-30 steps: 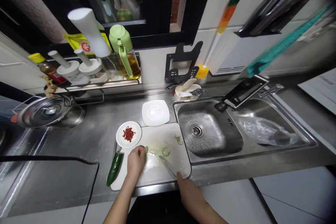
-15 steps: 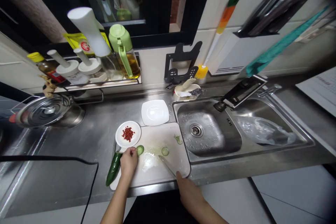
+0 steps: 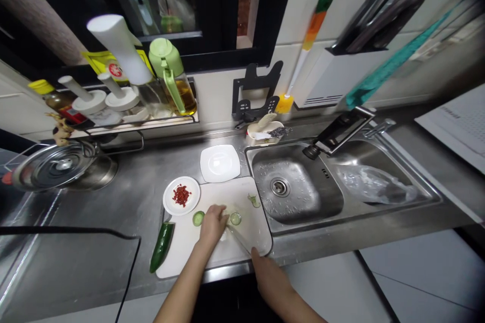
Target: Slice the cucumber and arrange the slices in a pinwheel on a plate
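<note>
My right hand (image 3: pixel 267 275) grips a knife (image 3: pixel 241 241), its blade lying low over the white cutting board (image 3: pixel 185 257) and pointing to the far left. My left hand (image 3: pixel 214 223) is over the middle of the board, near the knife tip, with its fingers slightly apart and nothing visible in them. Just right of its fingertips lies a thin cucumber slice (image 3: pixel 235 218). Another cucumber slice (image 3: pixel 197 218) rests to the left of the hand. The rest of the dark green cucumber (image 3: pixel 162 247) lies along the board's left edge.
A plate of chopped red bits (image 3: pixel 168 202) overlaps the board's far left corner. Behind the board sits a white square dish (image 3: pixel 220 161). Green peelings (image 3: pixel 253 200) lie at right, beside the sink (image 3: pixel 303 202). A black cable (image 3: pixel 131 262) crosses the left counter.
My left hand has moved right, from the left cucumber slice to beside the other one. The left slice stays on the board. My right hand and the knife have hardly moved.
</note>
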`<action>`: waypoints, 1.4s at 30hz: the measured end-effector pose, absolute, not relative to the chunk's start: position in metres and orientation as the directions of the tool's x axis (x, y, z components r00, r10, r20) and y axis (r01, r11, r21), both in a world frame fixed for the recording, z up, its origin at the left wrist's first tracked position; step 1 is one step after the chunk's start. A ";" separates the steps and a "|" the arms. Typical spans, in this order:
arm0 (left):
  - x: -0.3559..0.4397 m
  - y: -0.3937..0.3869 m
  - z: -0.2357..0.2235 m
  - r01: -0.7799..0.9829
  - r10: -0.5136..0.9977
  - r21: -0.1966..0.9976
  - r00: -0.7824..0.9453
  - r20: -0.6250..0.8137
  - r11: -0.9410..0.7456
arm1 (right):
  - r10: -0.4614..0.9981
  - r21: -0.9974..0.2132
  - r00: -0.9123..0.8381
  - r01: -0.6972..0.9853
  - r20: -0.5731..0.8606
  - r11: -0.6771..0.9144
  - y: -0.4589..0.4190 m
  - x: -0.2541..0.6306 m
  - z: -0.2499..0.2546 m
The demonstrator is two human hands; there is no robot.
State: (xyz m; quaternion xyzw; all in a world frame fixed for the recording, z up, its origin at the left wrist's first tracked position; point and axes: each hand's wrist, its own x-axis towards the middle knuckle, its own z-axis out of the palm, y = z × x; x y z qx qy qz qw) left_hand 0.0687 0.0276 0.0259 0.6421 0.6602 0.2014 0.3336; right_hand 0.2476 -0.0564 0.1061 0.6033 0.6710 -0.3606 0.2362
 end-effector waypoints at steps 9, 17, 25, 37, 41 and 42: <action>0.086 0.043 0.026 0.756 0.900 0.653 0.251 -0.357 0.048 | 0.652 -0.186 -0.145 0.983 -0.744 0.007 -0.062 0.248 0.101; 0.087 0.049 0.032 0.757 0.887 0.652 0.270 -0.375 0.045 | 0.678 -0.172 -0.134 0.985 -0.723 0.010 -0.062 0.247 0.101; 0.083 0.046 0.041 0.658 0.904 0.750 0.280 -0.323 0.064 | 0.643 -0.165 -0.142 0.986 -0.753 0.025 -0.059 0.247 0.106; 0.043 0.038 0.040 0.697 0.919 0.705 0.186 -0.348 0.126 | 0.611 -0.221 -0.169 0.975 -0.773 -0.010 -0.057 0.254 0.099; 0.051 0.033 0.038 0.732 0.923 0.657 0.107 -0.370 0.179 | 0.617 -0.209 -0.165 0.978 -0.770 0.001 -0.054 0.255 0.103; 0.054 0.031 0.037 0.742 0.937 0.649 0.081 -0.341 0.172 | 0.621 -0.209 -0.169 0.978 -0.765 0.009 -0.054 0.255 0.104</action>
